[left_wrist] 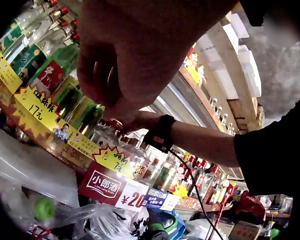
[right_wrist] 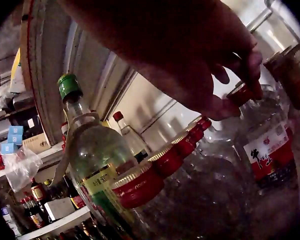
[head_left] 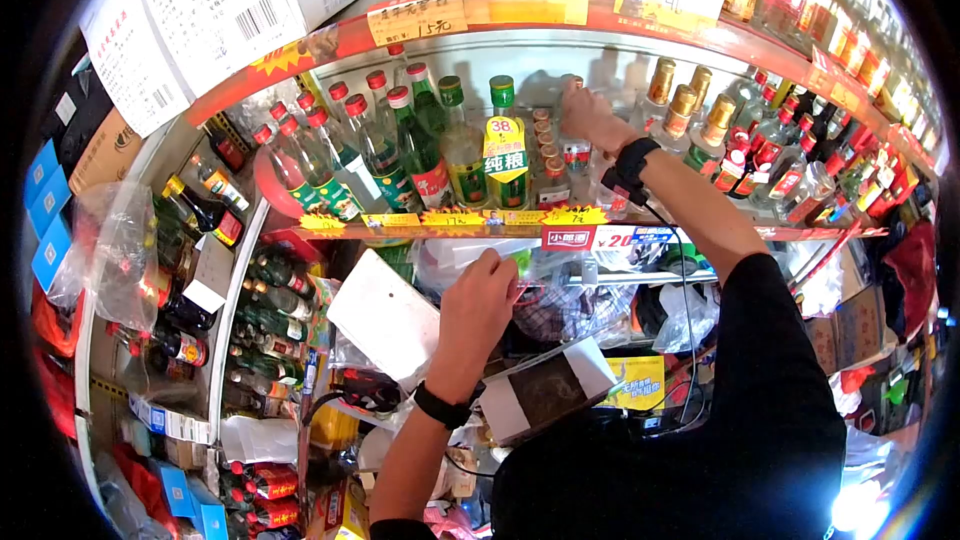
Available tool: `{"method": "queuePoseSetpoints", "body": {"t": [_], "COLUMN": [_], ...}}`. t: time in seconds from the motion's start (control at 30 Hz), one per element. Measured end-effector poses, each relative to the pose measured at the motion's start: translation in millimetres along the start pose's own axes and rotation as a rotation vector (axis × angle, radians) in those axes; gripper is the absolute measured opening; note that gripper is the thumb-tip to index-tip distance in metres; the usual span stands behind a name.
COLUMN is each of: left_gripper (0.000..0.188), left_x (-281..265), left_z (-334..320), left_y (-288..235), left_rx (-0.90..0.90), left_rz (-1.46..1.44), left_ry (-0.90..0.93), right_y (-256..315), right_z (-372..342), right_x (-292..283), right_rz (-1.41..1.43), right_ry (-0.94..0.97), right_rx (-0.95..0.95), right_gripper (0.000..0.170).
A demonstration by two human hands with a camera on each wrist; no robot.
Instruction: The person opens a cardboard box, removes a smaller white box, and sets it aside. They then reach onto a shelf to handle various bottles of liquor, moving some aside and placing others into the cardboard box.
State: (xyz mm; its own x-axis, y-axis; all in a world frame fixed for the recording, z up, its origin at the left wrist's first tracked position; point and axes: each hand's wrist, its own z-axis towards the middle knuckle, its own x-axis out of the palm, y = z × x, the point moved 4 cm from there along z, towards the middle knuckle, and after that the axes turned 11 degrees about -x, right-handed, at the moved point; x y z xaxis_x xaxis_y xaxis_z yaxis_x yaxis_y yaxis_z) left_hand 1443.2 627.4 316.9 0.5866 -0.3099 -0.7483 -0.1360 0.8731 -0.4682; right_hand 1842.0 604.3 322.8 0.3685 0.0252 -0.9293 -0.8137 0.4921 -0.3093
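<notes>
My right hand [head_left: 592, 118] reaches to the back of the shelf, and its thumb and fingertips pinch the red cap [right_wrist: 241, 94] of a small clear liquor bottle [right_wrist: 270, 155] with a red and white label. In front of that bottle, a row of matching small bottles with red caps [right_wrist: 162, 161] runs toward the shelf's front edge. A green-capped bottle [head_left: 502, 145] with a yellow tag stands just left of the row. My left hand [head_left: 475, 310] hovers below the shelf edge, fingers loosely curled, with nothing seen in it.
Taller red-capped bottles [head_left: 375, 145] crowd the shelf's left part, and gold-capped bottles [head_left: 680, 110] stand right of my right hand. Price tags [head_left: 455, 220] line the front edge. A white box lid [head_left: 385, 310] and an opened carton [head_left: 545, 390] lie below. A cable [head_left: 690, 330] hangs from my right wrist.
</notes>
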Motion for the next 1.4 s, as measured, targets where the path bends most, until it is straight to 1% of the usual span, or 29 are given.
{"method": "queuePoseSetpoints", "body": {"t": [0.07, 0.17, 0.27, 0.37, 0.47, 0.53, 0.6, 0.67, 0.77, 0.83, 0.87, 0.9, 0.93, 0.97, 1.0, 1.03, 1.07, 1.17, 1.2, 1.3, 1.4], "left_gripper": [0.014, 0.014, 0.014, 0.014, 0.014, 0.014, 0.013, 0.012, 0.011, 0.011, 0.010, 0.011, 0.012, 0.014, 0.014, 0.014, 0.014, 0.011, 0.011, 0.009, 0.008], "left_x": [0, 0, 2, 4, 4, 5, 6, 9, 13, 17, 18, 21, 24, 27, 29, 33, 38, 57, 63, 81, 98], "left_z": [-1, -1, -2, -3, -2, -2, -1, 3, 14, 23, 28, 33, 38, 43, 47, 53, 58, 67, 67, 66, 62], "left_y": [2, 3, 4, 4, 1, -1, -3, -2, -7, -14, -19, -23, -26, -30, -36, -39, -42, -42, -44, -46, -41], "left_rx": [0.017, 0.018, 0.026, 0.031, 0.029, 0.035, 0.047, 0.058, 0.090, 0.103, 0.140, 0.153, 0.166, 0.181, 0.208, 0.202, 0.194, 0.189, 0.186, 0.158, 0.144], "left_rz": [0.014, 0.020, 0.015, 0.015, 0.008, 0.020, 0.049, 0.037, 0.014, 0.021, -0.003, -0.029, -0.055, -0.079, -0.116, -0.118, -0.120, -0.111, -0.091, -0.065, -0.052], "left_ry": [-0.006, -0.013, -0.027, -0.029, -0.010, 0.003, 0.009, 0.010, 0.015, 0.035, -0.020, -0.014, -0.005, 0.004, -0.035, -0.019, -0.002, 0.030, 0.028, 0.031, 0.018], "right_y": [7, -2, 1, -5, -2, -3, -4, 1, 10, 15, 16, 14, 10, 5, 12, 15, 13, 14, 15, 14, 22], "right_z": [-11, 5, -6, -4, -19, -26, -32, -48, -90, -121, -123, -126, -128, -135, -145, -153, -158, -180, -185, -202, -228], "right_x": [-35, 8, -19, -1, -11, -13, -17, -52, -91, -103, -107, -109, -97, -91, -104, -111, -106, -98, -93, -80, -82], "right_rz": [0.130, -0.028, 0.273, 0.209, 0.124, -0.059, -0.064, 0.111, 0.136, 0.118, 0.200, 0.282, 0.267, 0.287, 0.307, 0.327, 0.380, 0.399, 0.402, 0.471, 0.503], "right_ry": [0.047, -0.145, -0.014, -0.122, -0.152, -0.237, -0.287, -0.302, -0.227, -0.336, -0.279, -0.223, -0.331, -0.321, -0.311, -0.304, -0.343, -0.376, -0.328, -0.257, -0.379], "right_rx": [0.078, 0.037, 0.258, 0.153, -0.065, -0.111, -0.084, 0.021, -0.121, -0.153, -0.102, -0.050, -0.076, -0.061, -0.048, -0.037, -0.069, -0.094, -0.051, 0.015, 0.005], "right_gripper": [0.077, 0.069, 0.067, 0.071, 0.078, 0.074, 0.069, 0.061, 0.052, 0.041, 0.039, 0.037, 0.031, 0.030, 0.030, 0.029, 0.033, 0.040, 0.046, 0.044, 0.039]}}
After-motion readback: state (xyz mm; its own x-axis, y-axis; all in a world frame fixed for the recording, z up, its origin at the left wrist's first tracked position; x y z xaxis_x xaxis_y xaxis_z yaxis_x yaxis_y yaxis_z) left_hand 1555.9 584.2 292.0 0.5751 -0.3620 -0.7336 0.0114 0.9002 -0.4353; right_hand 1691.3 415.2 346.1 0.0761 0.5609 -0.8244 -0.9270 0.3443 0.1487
